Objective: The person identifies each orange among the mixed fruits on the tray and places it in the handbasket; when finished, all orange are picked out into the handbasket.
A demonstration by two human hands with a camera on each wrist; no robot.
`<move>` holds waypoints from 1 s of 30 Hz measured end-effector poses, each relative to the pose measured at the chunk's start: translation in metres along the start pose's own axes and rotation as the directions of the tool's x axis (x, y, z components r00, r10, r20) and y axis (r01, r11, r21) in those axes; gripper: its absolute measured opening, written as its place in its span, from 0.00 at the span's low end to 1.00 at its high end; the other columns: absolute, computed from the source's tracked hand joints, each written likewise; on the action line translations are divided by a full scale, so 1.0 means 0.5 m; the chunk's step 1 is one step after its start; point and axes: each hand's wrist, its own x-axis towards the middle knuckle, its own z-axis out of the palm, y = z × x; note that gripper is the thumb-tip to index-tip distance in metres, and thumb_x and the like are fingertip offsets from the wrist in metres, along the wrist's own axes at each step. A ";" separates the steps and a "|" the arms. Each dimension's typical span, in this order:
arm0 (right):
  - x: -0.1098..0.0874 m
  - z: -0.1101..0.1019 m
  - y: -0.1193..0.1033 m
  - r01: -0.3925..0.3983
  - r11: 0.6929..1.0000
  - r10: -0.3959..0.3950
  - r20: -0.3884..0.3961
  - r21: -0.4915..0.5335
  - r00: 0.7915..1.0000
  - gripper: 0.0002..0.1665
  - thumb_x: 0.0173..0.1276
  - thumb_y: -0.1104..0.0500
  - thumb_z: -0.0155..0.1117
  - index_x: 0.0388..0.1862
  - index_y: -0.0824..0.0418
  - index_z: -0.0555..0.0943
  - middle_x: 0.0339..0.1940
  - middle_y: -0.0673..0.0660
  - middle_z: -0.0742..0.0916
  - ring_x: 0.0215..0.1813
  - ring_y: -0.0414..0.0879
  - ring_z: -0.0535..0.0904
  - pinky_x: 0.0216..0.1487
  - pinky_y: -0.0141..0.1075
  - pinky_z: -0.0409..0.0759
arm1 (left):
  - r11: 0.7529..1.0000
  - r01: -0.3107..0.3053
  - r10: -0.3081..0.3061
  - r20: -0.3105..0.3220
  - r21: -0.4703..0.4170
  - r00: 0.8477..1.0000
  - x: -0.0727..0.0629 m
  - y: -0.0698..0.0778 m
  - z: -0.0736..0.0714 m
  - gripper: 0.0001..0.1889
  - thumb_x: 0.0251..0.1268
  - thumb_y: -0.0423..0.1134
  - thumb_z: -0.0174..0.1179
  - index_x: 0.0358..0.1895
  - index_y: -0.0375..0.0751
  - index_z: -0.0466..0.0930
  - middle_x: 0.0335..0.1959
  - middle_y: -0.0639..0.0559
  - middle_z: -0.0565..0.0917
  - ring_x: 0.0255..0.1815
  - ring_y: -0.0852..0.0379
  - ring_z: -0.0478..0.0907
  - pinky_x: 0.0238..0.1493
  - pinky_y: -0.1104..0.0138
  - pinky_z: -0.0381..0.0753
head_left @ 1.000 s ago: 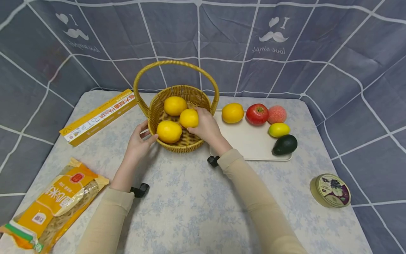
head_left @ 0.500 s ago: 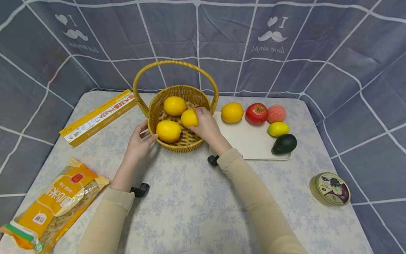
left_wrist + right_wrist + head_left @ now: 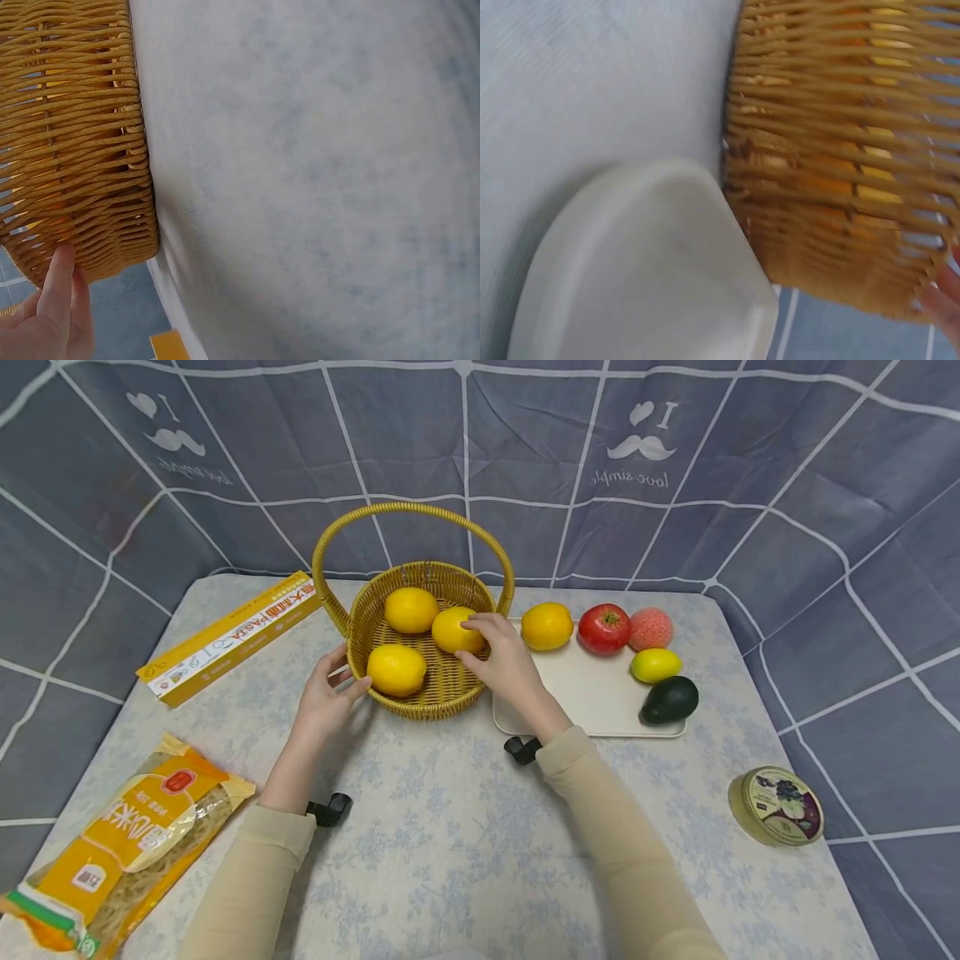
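Observation:
A round wicker basket (image 3: 431, 706) with a tall looped handle holds three lemons. One lemon (image 3: 411, 610) lies at its back, another lemon (image 3: 397, 670) at its front left, and the third lemon (image 3: 454, 630) toward its right side. My left hand (image 3: 327, 697) holds the basket's left side, thumb up at the rim and fingers against the outer wall; the left wrist view shows fingertips (image 3: 60, 259) on the weave. Reaching over the right rim, my right hand (image 3: 510, 664) has its thumb and fingers spread loosely beside the third lemon. In the right wrist view its fingers are mostly cut off.
Right of the basket, a white tray (image 3: 585, 693) bears a lemon (image 3: 547, 627), a red round fruit (image 3: 604, 629), a pink fruit (image 3: 651, 630), a small yellow-green fruit (image 3: 656, 666) and an avocado (image 3: 670, 700). A pasta box (image 3: 232, 639), a pasta bag (image 3: 127, 843) and a round tin (image 3: 777, 806) lie around.
My right hand has loosened from the third lemon and drawn slightly right; the lemon now rests more to the right in the basket. My left hand has stayed at the basket.

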 end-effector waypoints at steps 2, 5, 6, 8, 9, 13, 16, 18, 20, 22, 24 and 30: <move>-0.010 -0.013 0.006 0.012 0.999 -0.010 -0.044 0.042 0.999 0.24 0.67 0.56 0.69 0.60 0.60 0.80 0.63 0.57 0.80 0.67 0.52 0.74 0.70 0.43 0.72 | 1.000 0.003 -0.003 0.000 -0.002 1.000 -0.001 0.000 0.000 0.38 0.74 0.39 0.56 0.80 0.49 0.45 0.78 0.42 0.57 0.76 0.44 0.59 0.69 0.50 0.73; -0.023 -0.033 0.021 0.024 0.993 -0.011 -0.115 0.111 0.993 0.22 0.65 0.57 0.70 0.57 0.62 0.82 0.58 0.58 0.82 0.63 0.52 0.76 0.68 0.44 0.74 | 1.000 0.010 -0.010 -0.003 -0.004 1.000 -0.002 0.002 0.000 0.39 0.73 0.38 0.56 0.80 0.49 0.45 0.77 0.43 0.57 0.76 0.44 0.59 0.69 0.50 0.73; -0.026 -0.040 0.026 0.021 0.989 -0.001 -0.137 0.144 0.991 0.22 0.65 0.57 0.70 0.56 0.63 0.82 0.57 0.59 0.83 0.62 0.53 0.77 0.67 0.45 0.76 | 1.000 0.012 -0.012 -0.005 -0.004 1.000 -0.003 0.003 0.000 0.39 0.73 0.38 0.56 0.80 0.49 0.45 0.77 0.43 0.57 0.76 0.44 0.59 0.68 0.50 0.73; -0.033 -0.056 0.041 0.001 0.979 0.036 -0.175 0.202 0.984 0.21 0.64 0.59 0.71 0.55 0.64 0.83 0.55 0.60 0.84 0.60 0.54 0.78 0.65 0.46 0.78 | 1.000 0.016 -0.016 -0.008 -0.002 1.000 -0.003 0.004 0.000 0.39 0.73 0.38 0.56 0.80 0.49 0.46 0.77 0.42 0.57 0.76 0.44 0.59 0.69 0.50 0.73; -0.035 -0.064 0.049 -0.014 0.974 0.058 -0.189 0.227 0.980 0.21 0.64 0.59 0.71 0.55 0.65 0.83 0.54 0.61 0.84 0.60 0.54 0.78 0.64 0.46 0.79 | 1.000 0.016 -0.016 -0.008 -0.002 1.000 -0.002 0.004 0.000 0.39 0.73 0.38 0.56 0.80 0.49 0.46 0.77 0.42 0.57 0.76 0.44 0.59 0.69 0.50 0.73; -0.042 -0.095 0.087 -0.098 0.952 0.163 -0.209 0.290 0.964 0.22 0.63 0.60 0.72 0.54 0.66 0.82 0.55 0.62 0.83 0.60 0.56 0.79 0.63 0.46 0.80 | 1.000 0.011 -0.011 -0.002 -0.003 1.000 -0.001 0.003 0.000 0.39 0.73 0.38 0.56 0.80 0.48 0.45 0.77 0.42 0.57 0.76 0.44 0.59 0.69 0.50 0.72; -0.045 -0.114 0.115 -0.149 0.943 0.214 -0.197 0.298 0.957 0.23 0.63 0.59 0.72 0.56 0.67 0.81 0.58 0.63 0.82 0.61 0.57 0.78 0.65 0.46 0.78 | 1.000 0.008 -0.008 0.003 -0.001 1.000 -0.002 0.004 0.001 0.39 0.73 0.39 0.56 0.80 0.48 0.45 0.78 0.42 0.57 0.76 0.43 0.58 0.69 0.51 0.73; -0.046 -0.126 0.130 -0.182 0.940 0.240 -0.182 0.288 0.954 0.25 0.64 0.57 0.72 0.58 0.66 0.80 0.59 0.62 0.82 0.62 0.57 0.78 0.66 0.46 0.77 | 1.000 0.013 -0.013 -0.004 0.001 1.000 -0.002 0.006 0.002 0.39 0.73 0.39 0.57 0.80 0.49 0.46 0.77 0.42 0.57 0.76 0.43 0.59 0.68 0.51 0.73; -0.046 -0.135 0.143 -0.208 0.938 0.260 -0.166 0.279 0.951 0.27 0.65 0.56 0.71 0.60 0.65 0.79 0.60 0.61 0.82 0.63 0.55 0.77 0.67 0.46 0.76 | 1.000 0.014 -0.014 -0.006 0.003 1.000 -0.002 0.006 0.002 0.39 0.73 0.39 0.57 0.80 0.49 0.46 0.77 0.42 0.57 0.76 0.43 0.59 0.68 0.52 0.73; -0.043 -0.142 0.153 -0.235 0.934 0.282 -0.148 0.270 0.948 0.28 0.65 0.54 0.71 0.61 0.63 0.78 0.61 0.60 0.82 0.65 0.54 0.76 0.67 0.47 0.76 | 1.000 0.011 -0.011 -0.009 0.004 1.000 -0.001 0.005 0.002 0.39 0.73 0.39 0.57 0.80 0.49 0.46 0.77 0.42 0.57 0.76 0.43 0.59 0.69 0.51 0.73; -0.038 -0.147 0.160 -0.266 0.928 0.305 -0.124 0.259 0.944 0.29 0.65 0.53 0.71 0.62 0.62 0.77 0.62 0.59 0.81 0.66 0.53 0.75 0.68 0.47 0.75 | 1.000 0.007 -0.007 -0.010 0.006 1.000 -0.001 0.005 0.001 0.39 0.73 0.38 0.56 0.80 0.48 0.46 0.77 0.42 0.58 0.76 0.43 0.59 0.69 0.51 0.73; -0.016 -0.162 0.164 -0.306 0.929 0.324 -0.057 0.209 0.944 0.31 0.65 0.54 0.71 0.65 0.61 0.76 0.65 0.59 0.79 0.69 0.54 0.72 0.71 0.46 0.72 | 1.000 0.003 -0.003 -0.002 0.007 1.000 -0.001 0.002 0.000 0.39 0.74 0.39 0.56 0.81 0.48 0.45 0.78 0.41 0.57 0.76 0.42 0.58 0.69 0.49 0.72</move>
